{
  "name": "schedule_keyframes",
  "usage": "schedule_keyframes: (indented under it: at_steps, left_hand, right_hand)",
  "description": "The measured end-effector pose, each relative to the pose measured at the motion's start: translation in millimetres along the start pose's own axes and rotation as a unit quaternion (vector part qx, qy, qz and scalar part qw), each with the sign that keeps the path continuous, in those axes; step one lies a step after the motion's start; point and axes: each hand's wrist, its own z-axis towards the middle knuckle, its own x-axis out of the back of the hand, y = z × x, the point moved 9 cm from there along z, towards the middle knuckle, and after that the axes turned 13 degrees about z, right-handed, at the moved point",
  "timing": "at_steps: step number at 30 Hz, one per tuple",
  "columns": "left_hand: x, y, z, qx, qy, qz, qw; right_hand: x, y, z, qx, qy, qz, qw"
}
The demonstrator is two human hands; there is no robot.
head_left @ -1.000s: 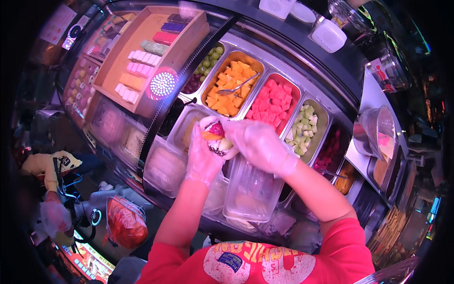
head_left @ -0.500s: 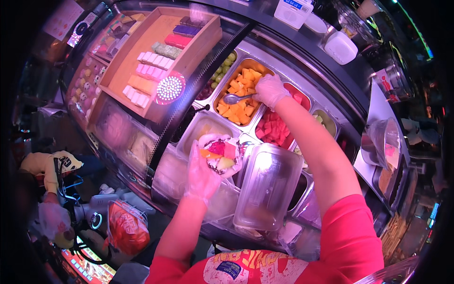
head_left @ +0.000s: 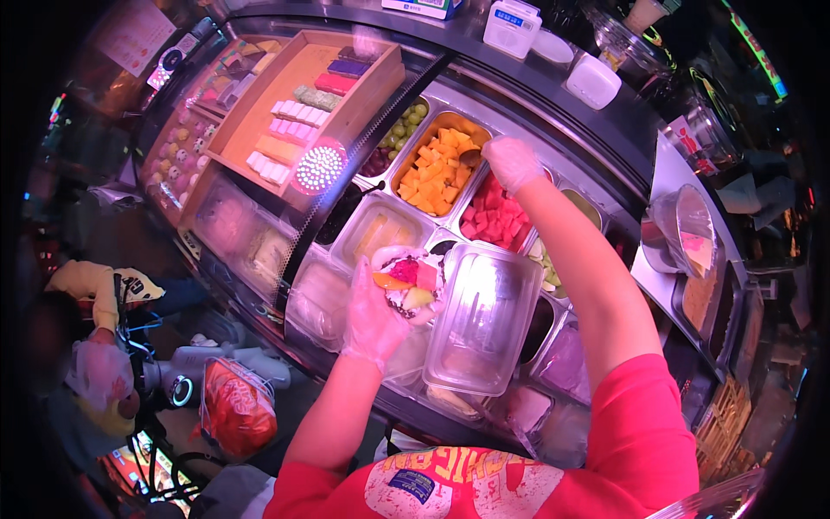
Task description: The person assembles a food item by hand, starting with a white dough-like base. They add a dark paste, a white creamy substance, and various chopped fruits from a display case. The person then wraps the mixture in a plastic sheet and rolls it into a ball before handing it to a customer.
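Note:
My gloved left hand (head_left: 373, 316) is closed around a round, pale dessert (head_left: 405, 304) with dark specks at its rim. Pink, orange and pale yellow fruit pieces top it. Farther forward, my gloved right hand (head_left: 514, 164) is closed at the right rim of a metal tray (head_left: 481, 131) of orange fruit cubes (head_left: 435, 179). It grips a metal spoon (head_left: 469, 158), whose bowl rests among the cubes at that side; its handle is mostly hidden by the fingers. Red fruit cubes (head_left: 494, 214) fill the neighbouring tray, partly under my right forearm.
A clear plastic lid or box (head_left: 484, 316) lies right of the dessert. Green grapes (head_left: 405, 125) sit left of the orange cubes. A wooden box (head_left: 233, 138) of coloured blocks stands at the left. Across the counter is a white device (head_left: 512, 28). A person's sleeve (head_left: 102, 294) shows at far left.
The spoon has moved from the middle of the orange cubes to the tray's right side, along with my right hand. The whole view has shifted slightly. My left hand keeps holding the dessert.

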Motion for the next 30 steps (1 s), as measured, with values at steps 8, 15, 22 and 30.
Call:
schedule_keyframes:
  at_steps: [8, 15, 22, 30]
  left_hand:
    - [4.4, -3.6, -35.4, -0.020, -0.015, -0.044, 0.999]
    - [3.5, 1.5, -0.6, 0.028, -0.060, -0.020, 0.998]
    - [-4.5, 11.2, 58.6, 0.079, -0.041, 0.060, 0.994]
    - [15.7, 7.9, 129.3, 0.047, -0.015, 0.033, 0.998]
  right_hand:
    - [-6.8, -8.0, 15.5, -0.027, -0.054, 0.101, 0.993]
    - [-39.0, 3.5, 29.8, -0.017, -0.107, 0.153, 0.982]
    - [-65.6, 47.7, 4.1, -0.212, -0.241, 0.322, 0.891]
    - [18.2, 18.9, -63.7, -0.363, -0.101, 0.610, 0.697]
